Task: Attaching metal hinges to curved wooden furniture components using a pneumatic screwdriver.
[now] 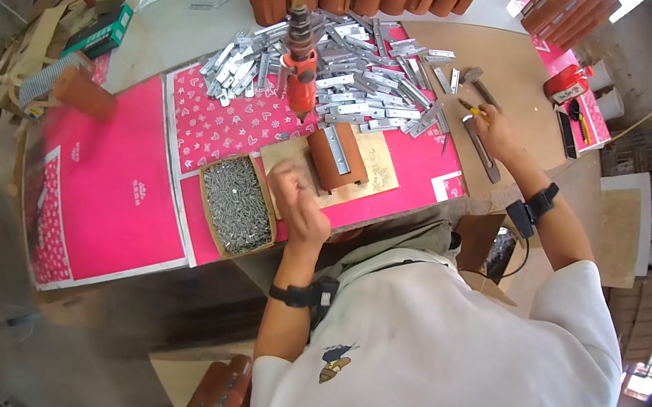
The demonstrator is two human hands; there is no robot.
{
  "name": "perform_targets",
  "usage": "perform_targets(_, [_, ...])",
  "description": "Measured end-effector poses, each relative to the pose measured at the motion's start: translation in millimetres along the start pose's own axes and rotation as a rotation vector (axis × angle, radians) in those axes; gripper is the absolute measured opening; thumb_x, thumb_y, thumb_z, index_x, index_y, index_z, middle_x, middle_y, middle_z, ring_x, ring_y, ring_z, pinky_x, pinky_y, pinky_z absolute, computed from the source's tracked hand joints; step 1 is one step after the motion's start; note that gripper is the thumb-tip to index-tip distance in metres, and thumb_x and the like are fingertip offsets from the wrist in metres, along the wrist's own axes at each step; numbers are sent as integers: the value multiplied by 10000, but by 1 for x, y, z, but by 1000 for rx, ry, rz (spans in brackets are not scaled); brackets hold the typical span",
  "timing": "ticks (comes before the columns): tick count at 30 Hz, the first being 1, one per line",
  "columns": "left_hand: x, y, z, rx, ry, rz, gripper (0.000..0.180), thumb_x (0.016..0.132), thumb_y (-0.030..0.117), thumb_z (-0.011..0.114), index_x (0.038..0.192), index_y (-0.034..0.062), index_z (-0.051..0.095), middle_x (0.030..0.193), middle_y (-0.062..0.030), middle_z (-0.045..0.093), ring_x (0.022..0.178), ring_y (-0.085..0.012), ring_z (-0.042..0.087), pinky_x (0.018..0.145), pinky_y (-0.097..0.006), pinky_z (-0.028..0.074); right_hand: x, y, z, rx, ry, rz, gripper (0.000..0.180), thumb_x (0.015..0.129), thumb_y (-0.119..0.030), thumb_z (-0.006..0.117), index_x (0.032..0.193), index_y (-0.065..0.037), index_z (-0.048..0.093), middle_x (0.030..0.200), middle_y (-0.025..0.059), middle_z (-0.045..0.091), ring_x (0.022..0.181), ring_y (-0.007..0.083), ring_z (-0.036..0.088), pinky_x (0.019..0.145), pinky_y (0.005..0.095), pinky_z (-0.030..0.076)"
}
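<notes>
View from above, seated at the counter (157, 35). My left hand (297, 199) hovers loosely curled beside the cardboard box of small metal fasteners (237, 205); whether the grip pinches one I cannot tell. My right hand (495, 132) lies at the edge of the heap of flat metal brackets (361, 82), its grip closed on a slim yellow-handled tool (468, 107). A brown wooden piece (337, 159) with one bracket on top sits on a cardboard pad between the hands, below a hanging orange power driver (301, 73). The fasteners look tiny, light and slippery, best pinched at the shank; the brackets appear stiff and thin, with sharp edges, best taken by the long sides.
</notes>
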State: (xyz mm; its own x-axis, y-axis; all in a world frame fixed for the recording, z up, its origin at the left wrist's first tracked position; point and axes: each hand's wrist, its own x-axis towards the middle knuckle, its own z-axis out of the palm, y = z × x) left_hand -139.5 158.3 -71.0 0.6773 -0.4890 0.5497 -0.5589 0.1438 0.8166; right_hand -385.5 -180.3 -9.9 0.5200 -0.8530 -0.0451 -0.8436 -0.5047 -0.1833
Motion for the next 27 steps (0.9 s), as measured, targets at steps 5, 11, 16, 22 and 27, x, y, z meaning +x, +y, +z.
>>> perform_targets(5, [-14,23,-10,-277,264,-288,119,965,98,360,926,11,431,959,-135,515,919,-229,500,878,-386,421,17,2,28,-76,120,54,454,979,-321,549,1352,-65,519,1346,227,514,1173,392,556,982,471,478])
perform_targets(11, [-12,39,-6,15,138,-447,273,1071,176,424,1140,-18,605,930,-65,616,841,-128,561,812,-298,477,-1,-119,-22,335,255,-610,606,856,-263,738,1355,-4,513,1315,223,540,1187,381,562,1032,437,452])
perform_targets(16, [-6,51,-4,22,45,-469,308,1061,153,469,1268,-23,615,978,-89,678,835,-123,613,761,-278,519,-18,-254,-40,916,-57,-971,828,789,-221,821,1458,-2,384,1356,208,528,1259,281,527,1091,385,407])
perform_targets(22, [-7,54,-8,-67,73,-489,293,1048,101,480,1289,-41,568,1099,-163,697,978,-191,685,761,-293,571,1,-297,-12,1303,-440,-715,860,768,-217,857,1453,-11,380,1188,114,618,1116,168,579,987,324,464])
perform_targets(27, [-11,52,-12,-189,175,-546,299,1040,98,499,1304,-43,505,1127,-197,691,1034,-233,692,749,-301,582,8,-285,5,1313,-373,-709,582,764,-221,865,1232,-36,573,1014,13,629,929,87,560,854,269,477])
